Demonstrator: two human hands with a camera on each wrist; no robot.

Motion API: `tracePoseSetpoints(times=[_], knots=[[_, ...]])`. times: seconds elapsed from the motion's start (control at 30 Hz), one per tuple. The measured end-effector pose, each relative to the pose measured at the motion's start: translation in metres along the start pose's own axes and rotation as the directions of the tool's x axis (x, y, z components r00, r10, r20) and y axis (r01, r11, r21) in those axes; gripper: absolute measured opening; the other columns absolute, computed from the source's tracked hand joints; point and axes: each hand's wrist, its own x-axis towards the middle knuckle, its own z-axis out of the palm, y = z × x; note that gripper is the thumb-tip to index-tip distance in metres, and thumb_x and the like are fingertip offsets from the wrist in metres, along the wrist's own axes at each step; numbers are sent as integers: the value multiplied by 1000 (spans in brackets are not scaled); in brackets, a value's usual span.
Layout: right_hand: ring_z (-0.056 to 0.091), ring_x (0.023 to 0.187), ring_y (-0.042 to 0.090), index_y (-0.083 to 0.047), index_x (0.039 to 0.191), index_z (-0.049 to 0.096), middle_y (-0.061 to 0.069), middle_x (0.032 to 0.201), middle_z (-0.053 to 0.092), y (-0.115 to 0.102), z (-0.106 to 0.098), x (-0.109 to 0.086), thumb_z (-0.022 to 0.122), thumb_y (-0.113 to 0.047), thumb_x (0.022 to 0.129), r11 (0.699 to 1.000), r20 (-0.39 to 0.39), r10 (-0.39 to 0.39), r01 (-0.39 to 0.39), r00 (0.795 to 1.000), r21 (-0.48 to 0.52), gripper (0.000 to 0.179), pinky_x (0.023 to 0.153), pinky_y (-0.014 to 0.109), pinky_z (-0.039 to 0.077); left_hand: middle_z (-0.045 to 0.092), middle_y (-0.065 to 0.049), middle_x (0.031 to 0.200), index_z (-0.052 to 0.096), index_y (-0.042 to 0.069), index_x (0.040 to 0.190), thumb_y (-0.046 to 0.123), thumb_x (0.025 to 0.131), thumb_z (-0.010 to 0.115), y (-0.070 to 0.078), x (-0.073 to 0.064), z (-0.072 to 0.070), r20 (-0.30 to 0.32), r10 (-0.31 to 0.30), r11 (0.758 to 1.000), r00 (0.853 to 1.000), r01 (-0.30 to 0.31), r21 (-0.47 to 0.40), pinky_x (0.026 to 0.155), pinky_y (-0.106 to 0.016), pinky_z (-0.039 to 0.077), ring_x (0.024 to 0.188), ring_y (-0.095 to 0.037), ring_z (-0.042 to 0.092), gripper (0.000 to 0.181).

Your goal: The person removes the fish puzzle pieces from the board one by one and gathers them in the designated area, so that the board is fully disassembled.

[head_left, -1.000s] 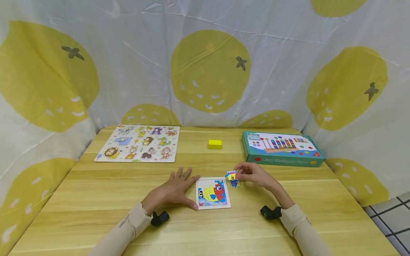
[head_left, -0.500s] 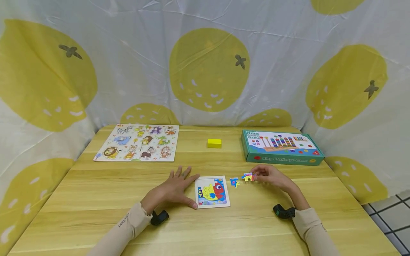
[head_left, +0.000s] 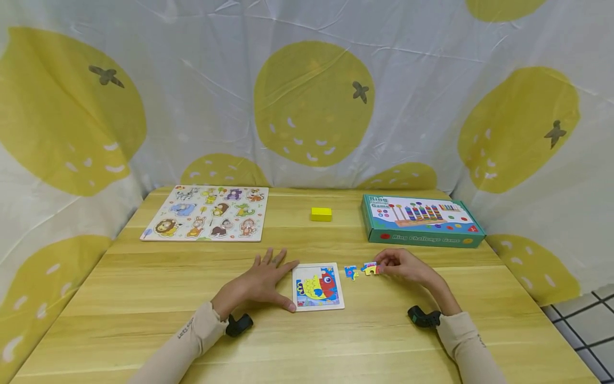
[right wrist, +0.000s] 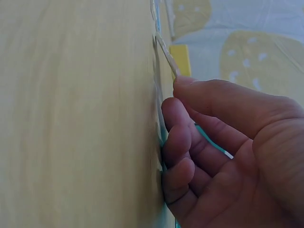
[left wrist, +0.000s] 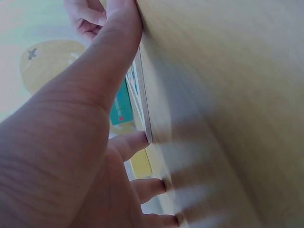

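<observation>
Backdrop: a pale curtain point(head_left: 201, 117) printed with large yellow fruit stands behind a wood-grain table point(head_left: 307, 346).
Right fingers: the right hand point(head_left: 405, 268) pinches a puzzle piece point(head_left: 370, 269) at its right edge, thumb against it; the piece is tilted, and the other fingers curl inward.
Left fingers: the left hand point(head_left: 261, 282) is spread, forefinger at the puzzle frame's point(head_left: 319, 308) far left corner, thumb at the near left one.
Frame: between the hands, with a partly filled fish picture point(head_left: 314, 288), bare at upper left.
Loose piece: a blue one point(head_left: 351, 272) lies between frame and pinched piece.
Far side: animal board point(head_left: 240, 239) left, yellow block point(head_left: 321, 214) middle, game box point(head_left: 424, 220) right.
</observation>
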Motion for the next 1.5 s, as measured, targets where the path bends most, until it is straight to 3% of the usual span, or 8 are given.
tracePoseSetpoints(times=[0.23,0.87,1.23,1.5], knots=[[49,69,9,8,107,63,9,84,60,-4,3,0,63,-3,90,999,9,-20,20,1000,-41,20,59,19,42,10,-21,158,31,22,151,67,67,73,1,0,0,-7,2,1000,1000,-2,-4,111,-66,2,142,-50,-1,105],[49,70,10,5,107,63,7,83,59,-7,3,0,61,-2,90,997,11,16,-16,1000,-71,19,60,19,42,10,-21,159,31,23,152,67,67,73,2,0,0,-6,0,1000,1000,0,-3,111,-66,2,142,-50,-2,104],[48,66,8,7,109,62,12,83,60,-7,2,0,63,-1,90,1000,23,-6,7,1000,-25,21,58,18,40,10,-20,159,31,23,152,68,67,73,1,1,0,-8,3,1000,1000,-3,1,111,-66,3,142,-50,-2,105],[51,74,10,3,107,64,10,88,62,-11,9,4,64,-7,91,993,-42,-54,49,998,-103,19,62,20,43,9,-21,159,30,22,152,68,66,73,2,0,-1,-1,-4,1000,1000,4,-12,111,-66,2,142,-50,-3,106]])
